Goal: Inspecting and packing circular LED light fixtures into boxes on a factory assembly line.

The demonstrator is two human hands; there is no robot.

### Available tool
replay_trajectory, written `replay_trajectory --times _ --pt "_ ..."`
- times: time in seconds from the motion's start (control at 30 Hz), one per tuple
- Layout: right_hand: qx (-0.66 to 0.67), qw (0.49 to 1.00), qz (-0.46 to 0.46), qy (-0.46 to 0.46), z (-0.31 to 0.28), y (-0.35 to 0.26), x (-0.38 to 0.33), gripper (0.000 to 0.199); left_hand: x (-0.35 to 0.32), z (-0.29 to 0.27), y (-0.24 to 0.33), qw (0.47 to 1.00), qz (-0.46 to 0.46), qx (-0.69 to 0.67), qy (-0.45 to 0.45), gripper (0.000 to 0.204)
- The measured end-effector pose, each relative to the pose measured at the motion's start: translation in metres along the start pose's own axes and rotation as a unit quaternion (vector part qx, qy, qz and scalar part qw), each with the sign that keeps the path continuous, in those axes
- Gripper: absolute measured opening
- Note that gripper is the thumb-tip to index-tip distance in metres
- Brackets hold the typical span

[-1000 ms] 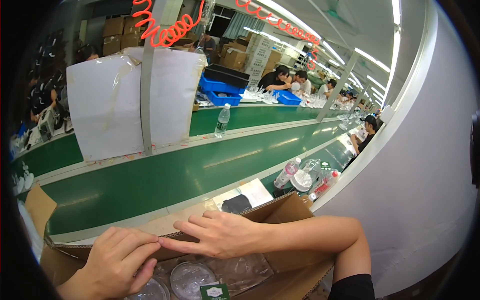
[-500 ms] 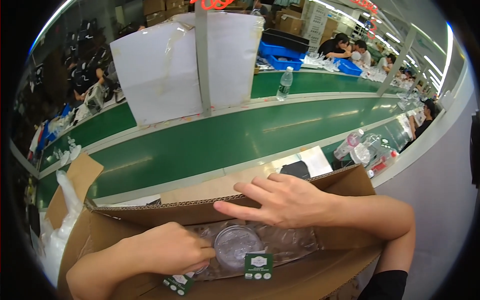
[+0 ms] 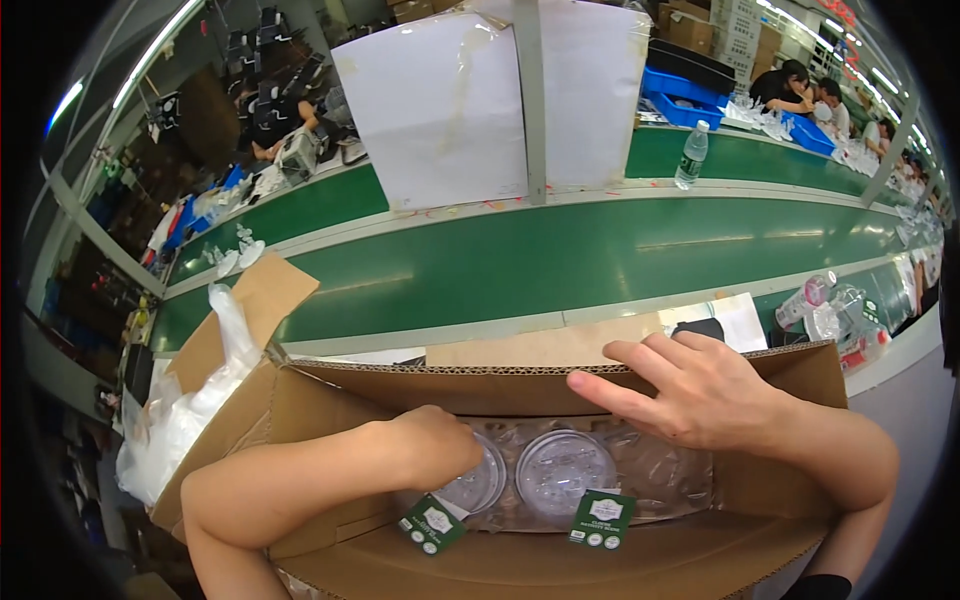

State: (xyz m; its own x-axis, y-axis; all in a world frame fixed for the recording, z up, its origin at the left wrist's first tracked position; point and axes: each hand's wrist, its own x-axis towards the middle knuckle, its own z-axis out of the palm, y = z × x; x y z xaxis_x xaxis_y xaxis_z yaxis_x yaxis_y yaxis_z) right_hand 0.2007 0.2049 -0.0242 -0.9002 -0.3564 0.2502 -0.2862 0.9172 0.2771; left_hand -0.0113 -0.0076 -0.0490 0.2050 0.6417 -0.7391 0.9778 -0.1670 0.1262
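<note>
Open cardboard box [image 3: 330, 400] in the foreground, flaps up, just this side of the green conveyor belt [image 3: 560, 260].

Left hand [image 3: 440, 445] reaching down inside the box, curled over a clear round plastic lid [image 3: 478, 485]; fingers hidden below the wrist, so grip not readable, cannot tell whether closed on it or only touching.

Right hand [image 3: 700, 395] spread wide and flat on the far wall of the box, fingers pointing left along the top edge, holding nothing.

Second clear round lid [image 3: 558, 470] lying just beside the first, to its right, both on crinkled clear plastic wrap [image 3: 660, 470] at the bottom of the box. Two small dark green labels [image 3: 600, 518] near the front edge of the lids.

White plastic bag [image 3: 185, 420] bunched over the left flap. White sheet [image 3: 440, 105] standing on a post beyond the belt. Clear water bottle [image 3: 690, 155] upright on the far bench. Other people at work at the far right, well apart.
</note>
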Motion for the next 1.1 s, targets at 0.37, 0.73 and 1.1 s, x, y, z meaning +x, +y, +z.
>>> replay_trajectory --times 0.37,0.73,1.1 --pt "0.024 1.0 0.017 -0.005 0.001 -0.004 0.001 0.079 0.001 0.0 0.004 0.997 -0.029 -0.012 -0.066 0.022" --pt "0.029 0.999 0.028 -0.013 -0.001 -0.006 0.002 0.077 0.01 0.007 0.002 0.997 -0.003 -0.014 -0.073 0.023" --pt "0.029 0.999 0.027 -0.009 0.0 -0.005 0.002 0.072 0.018 0.013 0.003 0.995 0.031 -0.044 -0.079 0.018"
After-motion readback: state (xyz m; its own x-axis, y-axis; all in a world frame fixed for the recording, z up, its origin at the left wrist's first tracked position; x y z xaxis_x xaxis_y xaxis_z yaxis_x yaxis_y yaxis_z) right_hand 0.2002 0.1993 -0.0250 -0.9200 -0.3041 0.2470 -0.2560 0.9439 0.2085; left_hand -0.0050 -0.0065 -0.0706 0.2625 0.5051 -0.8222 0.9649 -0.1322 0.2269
